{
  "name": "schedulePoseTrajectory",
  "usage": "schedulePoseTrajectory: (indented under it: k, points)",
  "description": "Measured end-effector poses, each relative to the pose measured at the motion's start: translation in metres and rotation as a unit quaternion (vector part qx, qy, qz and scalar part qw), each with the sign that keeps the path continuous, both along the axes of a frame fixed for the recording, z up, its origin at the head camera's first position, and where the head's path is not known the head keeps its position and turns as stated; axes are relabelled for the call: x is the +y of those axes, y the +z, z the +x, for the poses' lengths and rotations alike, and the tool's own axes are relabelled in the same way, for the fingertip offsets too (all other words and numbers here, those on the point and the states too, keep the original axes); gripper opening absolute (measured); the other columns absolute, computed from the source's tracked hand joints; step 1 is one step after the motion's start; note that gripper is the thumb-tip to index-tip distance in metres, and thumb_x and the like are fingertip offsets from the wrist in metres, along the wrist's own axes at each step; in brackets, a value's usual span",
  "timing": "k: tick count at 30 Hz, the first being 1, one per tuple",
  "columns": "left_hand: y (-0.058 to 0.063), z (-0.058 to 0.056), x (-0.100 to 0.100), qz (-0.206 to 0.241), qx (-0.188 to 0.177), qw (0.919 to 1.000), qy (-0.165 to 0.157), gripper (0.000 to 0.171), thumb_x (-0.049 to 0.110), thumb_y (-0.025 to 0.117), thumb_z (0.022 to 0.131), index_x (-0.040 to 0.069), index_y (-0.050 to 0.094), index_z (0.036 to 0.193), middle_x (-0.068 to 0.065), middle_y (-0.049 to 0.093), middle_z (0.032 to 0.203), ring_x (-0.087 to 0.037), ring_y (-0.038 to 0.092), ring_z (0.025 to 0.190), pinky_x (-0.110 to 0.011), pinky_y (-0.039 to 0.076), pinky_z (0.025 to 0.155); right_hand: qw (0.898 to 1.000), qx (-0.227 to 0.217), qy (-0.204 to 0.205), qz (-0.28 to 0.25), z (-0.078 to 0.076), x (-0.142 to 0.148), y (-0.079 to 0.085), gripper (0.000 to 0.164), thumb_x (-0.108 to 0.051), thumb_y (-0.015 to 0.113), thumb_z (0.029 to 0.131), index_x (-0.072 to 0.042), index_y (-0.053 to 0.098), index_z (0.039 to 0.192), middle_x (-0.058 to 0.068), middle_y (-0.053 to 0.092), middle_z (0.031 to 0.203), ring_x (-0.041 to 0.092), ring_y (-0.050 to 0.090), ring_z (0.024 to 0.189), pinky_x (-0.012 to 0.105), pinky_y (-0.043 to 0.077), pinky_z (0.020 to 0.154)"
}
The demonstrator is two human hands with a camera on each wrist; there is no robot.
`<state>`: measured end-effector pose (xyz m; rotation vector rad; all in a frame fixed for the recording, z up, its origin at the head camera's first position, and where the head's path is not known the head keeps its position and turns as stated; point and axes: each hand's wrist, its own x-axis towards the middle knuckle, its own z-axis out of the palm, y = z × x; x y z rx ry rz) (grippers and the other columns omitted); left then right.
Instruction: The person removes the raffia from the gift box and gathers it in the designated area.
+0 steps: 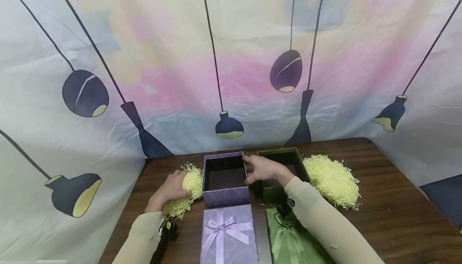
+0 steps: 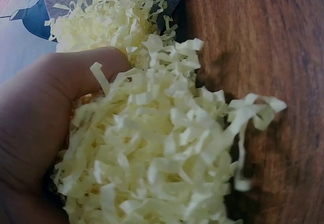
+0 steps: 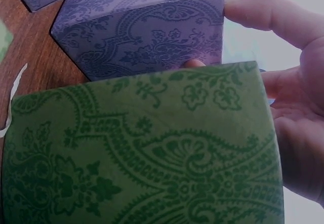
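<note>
My left hand [image 1: 175, 185] holds a clump of pale yellow shredded paper [image 2: 157, 148] at the left of the table; its thumb lies along the strands, while the other fingers are mostly hidden. Just right of it stands an uncovered purple patterned box [image 1: 226, 197] with a dark inside that looks bare. My right hand [image 1: 265, 169] touches this box's right wall near the rim with thumb and fingertips. The hand reaches over an uncovered green box [image 1: 274, 195], whose patterned wall [image 3: 142, 153] hides part of the fingers in the right wrist view.
In front of the boxes lie a purple lid [image 1: 231, 244] with a lilac ribbon bow and a green lid [image 1: 306, 248] with a green bow. A larger heap of yellow shredded paper [image 1: 332, 181] sits right of the green box. A printed curtain [image 1: 173, 55] hangs behind the wooden table [image 1: 393, 216].
</note>
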<state>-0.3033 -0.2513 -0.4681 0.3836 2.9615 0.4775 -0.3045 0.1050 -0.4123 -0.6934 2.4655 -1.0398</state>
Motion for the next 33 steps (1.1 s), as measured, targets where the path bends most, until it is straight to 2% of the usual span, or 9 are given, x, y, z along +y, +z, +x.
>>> schedulePoseTrajectory:
  k: [7,14,18,24,33]
  points:
    - [0.003,-0.004,-0.002,-0.011,-0.008,0.9998,-0.013,0.085,0.030,0.078,0.077,0.004,0.038,0.148,-0.028,0.040,0.142,-0.054,0.036,0.129,-0.064,0.041,0.097,1.000,0.008,-0.001,-0.003,0.000,0.000,0.001,0.093,-0.008,0.078,0.075,0.006,0.026,0.150,0.022,0.031,0.154,0.022,0.069,0.104,0.028,0.054,0.088]
    - [0.009,-0.002,-0.003,-0.024,-0.006,0.9995,-0.019,0.085,0.029,0.079,0.076,0.002,0.040,0.146,-0.029,0.044,0.139,-0.052,0.044,0.125,-0.060,0.043,0.096,1.000,0.012,0.005,-0.006,-0.001,0.000,-0.001,0.093,-0.006,0.077,0.075,0.010,0.025,0.149,0.024,0.030,0.154,0.023,0.069,0.104,0.028,0.054,0.087]
    - [0.011,-0.002,-0.003,-0.026,-0.009,0.9993,-0.024,0.083,0.029,0.079,0.075,0.003,0.042,0.145,-0.029,0.043,0.141,-0.052,0.043,0.126,-0.061,0.042,0.097,1.000,0.014,0.007,-0.001,-0.001,0.000,-0.002,0.092,-0.007,0.077,0.076,0.009,0.025,0.149,0.024,0.029,0.155,0.022,0.069,0.103,0.028,0.055,0.086]
    - [0.016,0.002,-0.002,-0.015,-0.015,0.9995,-0.022,0.084,0.029,0.077,0.074,0.005,0.041,0.146,-0.033,0.034,0.147,-0.057,0.035,0.131,-0.067,0.037,0.098,1.000,0.006,0.009,-0.014,-0.002,0.001,-0.003,0.092,-0.005,0.076,0.075,0.010,0.024,0.149,0.025,0.027,0.155,0.024,0.069,0.104,0.029,0.055,0.086]
    - [0.025,0.008,-0.003,-0.032,0.003,0.9990,-0.030,0.086,0.032,0.080,0.072,0.005,0.043,0.145,-0.031,0.040,0.143,-0.058,0.038,0.127,-0.068,0.040,0.094,1.000,0.000,0.009,-0.022,-0.002,0.000,-0.005,0.091,-0.004,0.076,0.075,0.009,0.025,0.149,0.024,0.027,0.156,0.024,0.068,0.106,0.029,0.055,0.085]
